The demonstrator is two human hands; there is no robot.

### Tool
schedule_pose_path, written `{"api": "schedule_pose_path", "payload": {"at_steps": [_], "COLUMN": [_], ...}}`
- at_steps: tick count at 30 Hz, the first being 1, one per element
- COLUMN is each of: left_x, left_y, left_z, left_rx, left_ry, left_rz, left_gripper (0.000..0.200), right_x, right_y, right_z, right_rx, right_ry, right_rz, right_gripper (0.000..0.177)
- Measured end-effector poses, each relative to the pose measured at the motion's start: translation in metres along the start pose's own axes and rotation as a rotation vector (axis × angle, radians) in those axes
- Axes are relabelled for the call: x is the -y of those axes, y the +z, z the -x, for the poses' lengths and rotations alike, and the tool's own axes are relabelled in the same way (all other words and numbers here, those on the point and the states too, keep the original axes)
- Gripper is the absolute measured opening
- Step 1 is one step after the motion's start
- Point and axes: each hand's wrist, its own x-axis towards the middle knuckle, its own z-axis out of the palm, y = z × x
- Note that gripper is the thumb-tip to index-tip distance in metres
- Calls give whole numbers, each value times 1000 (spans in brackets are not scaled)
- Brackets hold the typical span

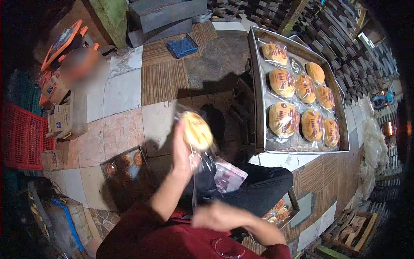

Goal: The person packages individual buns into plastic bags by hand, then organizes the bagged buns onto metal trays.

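Observation:
A round golden bun [198, 131] in clear plastic is held up in my left hand [183, 149], its fingers wrapped round one side. Loose clear film hangs below the bun toward my lap. Low in front of my body is my right hand [216, 216], blurred, with its fingers curled; what they hold, if anything, cannot be made out. A stack of printed clear bags [228, 175] lies on my dark trousers. To the right, a large metal tray [259, 142] bears several buns in printed wrappers, and one at its upper right [315, 72] looks unwrapped.
Small trays of buns stand on the tiled floor at left [125, 162] and by my knee [281, 211]. A blue tray [183, 46], a red crate [26, 136], cardboard boxes [59, 118], a wooden crate [351, 231] and stacked metal tins [315, 34] surround me.

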Motion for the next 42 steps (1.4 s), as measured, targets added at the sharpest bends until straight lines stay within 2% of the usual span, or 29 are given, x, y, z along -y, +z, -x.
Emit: {"api": "schedule_pose_path", "payload": {"at_steps": [1, 3, 5, 7, 8, 9, 10, 11, 12, 14, 15, 16, 17, 18, 20, 21, 23, 25, 26, 29, 31, 32, 33, 35, 37, 38, 39, 41, 42], "left_x": [-8, -22, -15, 5, 9, 4, 1, -17, -39, -76, -76, -76, -84, -78, -41, -29, -23, -18, -18, -30, -47, -55, -52, -50, -30, -30, -16, -36, -38], "left_y": [-4, -9, 2, 7, -4, 8, -11, -14, -15, -16, -42, -47, -51, -49, -121, -131, -100, -84, -78, -57, -30, -20, -26, -23, -49, -62, -86, -65, -49], "left_z": [-9, -14, 9, 51, 76, 102, 125, 122, 112, 94, 86, 77, 75, 77, 46, 32, 20, 12, 9, 21, 51, 68, 75, 77, 68, 66, 66, 65, 76], "left_rx": [-88, 10, -51, 116, 303, 223, 489, 474, 810, 1488, 1326, 1164, 732, 119, 57, 57, 74, 148, 214, 317, 434, 537, 725, 851, 494, 450, 517, 1084, 1083], "left_ry": [139, 140, -54, -433, -787, -982, -953, -950, -939, -842, -632, -419, -288, -115, 337, 341, 44, 42, 49, 174, 298, 462, 795, 895, 758, 654, 908, 863, 785], "left_rz": [-11, 18, 70, -1, -5, -202, -231, -224, -246, -300, -211, -128, -321, -688, -1395, -1387, -1379, -1504, -1632, -1565, -1461, -1469, -1268, -1048, -1211, -1283, -1194, -842, -793], "left_gripper": [51, 56, 59, 74, 82, 84, 83, 83, 74, 57, 55, 54, 46, 40, 41, 37, 25, 22, 22, 17, 13, 9, 13, 14, 17, 19, 16, 14, 13], "right_x": [4, 14, 16, 6, -23, -50, -50, -61, -69, -66, -84, -79, -74, -67, -79, -86, -103, -88, -85, -62, -16, 7, 27, 33, -1, -16, -17, 18, 25], "right_y": [14, 8, -29, -46, -47, -46, -48, -34, -20, -8, 9, 16, 20, 21, 12, 4, -13, -23, -28, -30, -21, -16, -13, -7, -6, -5, 0, 6, 12], "right_z": [2, 18, 14, 3, 7, 11, 5, 2, -5, -24, -23, -24, -26, -25, -25, -26, -33, -44, -43, -35, -22, -17, -13, -9, -11, -9, 1, 11, 13], "right_rx": [355, 391, -449, -1076, -1045, -1004, -960, -995, -954, -814, -869, -905, -941, -992, -1098, -1201, -1210, -1207, -1215, -1159, -1127, -1176, -1214, -1288, -1234, -1234, -1168, -1069, -1096], "right_ry": [-164, 59, 157, 130, 156, 184, -10, 124, 201, 330, 502, 497, 490, 442, 509, 572, 565, 672, 663, 516, 304, 213, 117, 40, 130, 163, 10, -236, -279], "right_rz": [-226, -34, 278, -109, -236, -363, -688, -802, -883, -1029, -721, -626, -528, -238, -264, -290, -344, -478, -474, -565, 82, 268, 459, 510, 377, 245, 419, 415, 438], "right_gripper": [26, 27, 33, 51, 57, 63, 66, 66, 63, 59, 57, 56, 54, 45, 41, 38, 28, 30, 30, 28, 16, 14, 17, 18, 13, 10, 11, 12, 15]}}
